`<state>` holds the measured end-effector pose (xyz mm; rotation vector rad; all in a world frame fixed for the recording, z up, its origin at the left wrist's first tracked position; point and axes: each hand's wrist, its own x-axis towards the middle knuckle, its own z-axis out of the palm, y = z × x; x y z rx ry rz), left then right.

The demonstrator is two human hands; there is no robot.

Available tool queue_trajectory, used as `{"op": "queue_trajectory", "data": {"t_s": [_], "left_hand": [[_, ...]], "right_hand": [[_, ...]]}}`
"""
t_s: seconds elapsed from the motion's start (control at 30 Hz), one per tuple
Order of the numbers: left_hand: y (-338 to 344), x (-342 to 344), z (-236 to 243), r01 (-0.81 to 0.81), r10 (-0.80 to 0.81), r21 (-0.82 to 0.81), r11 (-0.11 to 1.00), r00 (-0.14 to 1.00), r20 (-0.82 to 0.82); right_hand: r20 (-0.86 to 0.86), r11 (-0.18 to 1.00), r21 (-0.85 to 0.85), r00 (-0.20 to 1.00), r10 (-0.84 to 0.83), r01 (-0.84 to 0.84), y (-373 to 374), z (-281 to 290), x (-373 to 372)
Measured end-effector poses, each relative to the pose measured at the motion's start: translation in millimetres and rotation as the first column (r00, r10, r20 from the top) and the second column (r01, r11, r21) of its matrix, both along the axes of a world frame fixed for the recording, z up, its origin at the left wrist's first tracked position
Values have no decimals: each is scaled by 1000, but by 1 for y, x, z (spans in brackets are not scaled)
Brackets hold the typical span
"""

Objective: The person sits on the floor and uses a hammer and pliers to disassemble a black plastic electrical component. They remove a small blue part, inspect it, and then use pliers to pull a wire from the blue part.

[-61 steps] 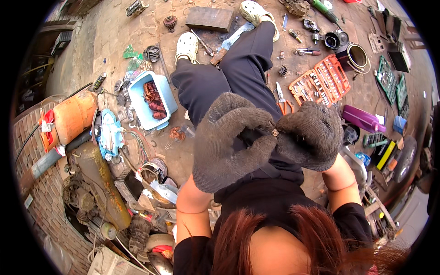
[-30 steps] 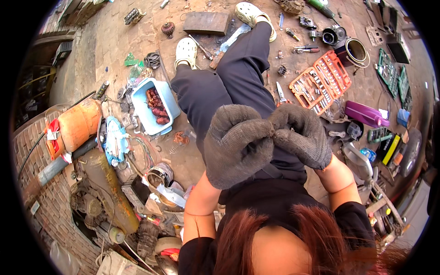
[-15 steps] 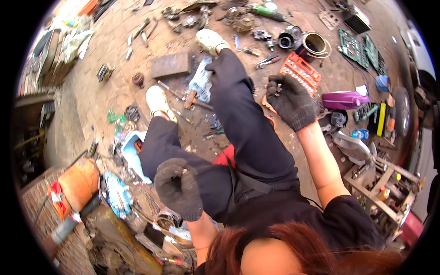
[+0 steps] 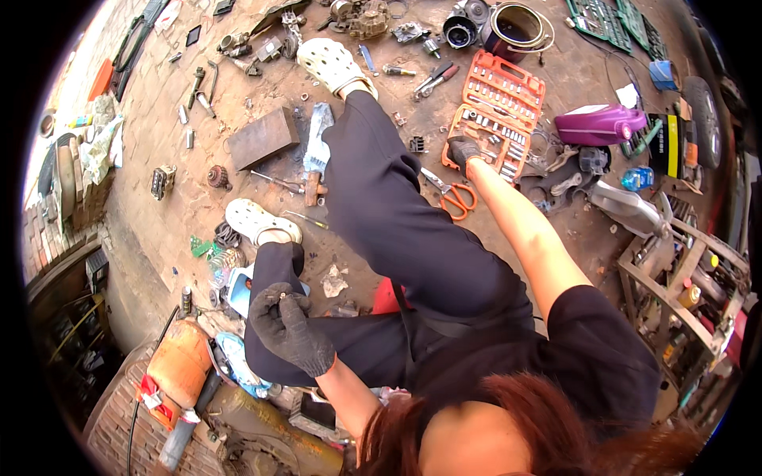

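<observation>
Brown ground (image 4: 139, 254), orange socket case (image 4: 500, 113) beneath right fingers (image 4: 458, 146)

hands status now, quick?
Left hand: closed, fingertips pinched around a small light piece, too small to identify.
Right hand: at the orange socket case; grip can't be told.

The right arm (image 4: 528, 234) reaches out nearly straight, past the outer side of the right leg (image 4: 444, 246), its gloved right hand (image 4: 463, 153) stretched forward and its fingertips too small to make out. The left arm (image 4: 351, 394) is drawn in closer to the body. Its gloved left hand (image 4: 284, 327) hangs above the left knee, fingers curled inward, thumb and fingertips together in a pinch.
</observation>
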<state>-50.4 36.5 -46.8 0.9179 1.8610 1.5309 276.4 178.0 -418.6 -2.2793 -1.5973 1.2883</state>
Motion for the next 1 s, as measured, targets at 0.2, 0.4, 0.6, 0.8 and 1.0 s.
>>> {"op": "queue_trajectory", "data": {"t_s": [0.2, 0.4, 0.6, 0.8, 1.0], "left_hand": [[12, -10, -8, -32, 29, -91, 995, 999, -37], [31, -15, -20, -39, 36, -197, 980, 999, -15], [33, -37, -23, -28, 10, -200, 979, 996, -89], [31, -82, -4, -70, 36, -231, 970, 988, -148], [47, -119, 20, -18, -27, -197, 980, 974, -224]], "right_hand": [[-198, 961, 217, 971, -132, 174, 47, -19, -23], [-423, 902, 71, 832, -359, 426, 78, -22, -6], [-623, 779, -139, 558, -549, 611, 94, 42, -10], [-723, 901, 250, 688, -70, 355, 187, 206, -26], [-360, 759, 607, 771, 525, -234, 205, 378, -141]]}}
